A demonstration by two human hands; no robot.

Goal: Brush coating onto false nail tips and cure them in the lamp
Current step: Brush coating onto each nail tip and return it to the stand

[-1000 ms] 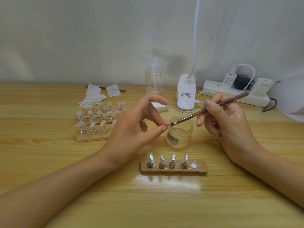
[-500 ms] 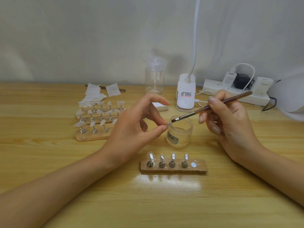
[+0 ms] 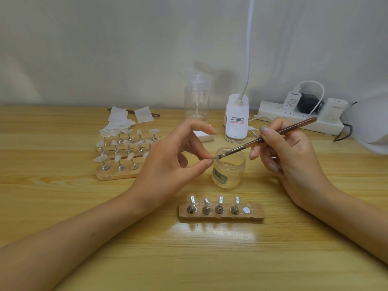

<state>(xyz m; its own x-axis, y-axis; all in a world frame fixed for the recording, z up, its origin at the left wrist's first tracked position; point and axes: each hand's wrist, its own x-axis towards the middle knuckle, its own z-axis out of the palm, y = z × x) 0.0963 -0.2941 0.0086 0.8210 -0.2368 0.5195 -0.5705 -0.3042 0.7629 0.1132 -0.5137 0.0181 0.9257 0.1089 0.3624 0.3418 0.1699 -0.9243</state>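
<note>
My left hand [image 3: 174,162] pinches a small nail tip [image 3: 214,157] between thumb and fingertip, just over the rim of an open clear jar [image 3: 229,167]. In my right hand [image 3: 287,156] I hold a brown brush [image 3: 270,136] like a pen, and its bristles touch the nail tip. In front of the jar lies a wooden holder [image 3: 221,213] with several nail tips standing on metal pegs and one bare magnet spot at its right end. More wooden holders [image 3: 117,173] with several pale tips sit to the left, partly hidden by my left hand.
White wipes [image 3: 119,122] and a second brush [image 3: 156,115] lie at the back left. A clear pump bottle [image 3: 196,97], a white clip lamp [image 3: 237,118], a power strip [image 3: 302,116] with chargers and a white curing lamp [image 3: 369,122] at the right edge stand along the wall.
The brush lifted off the nail tip half a second ago and has come back down onto it. My left hand has barely moved.
</note>
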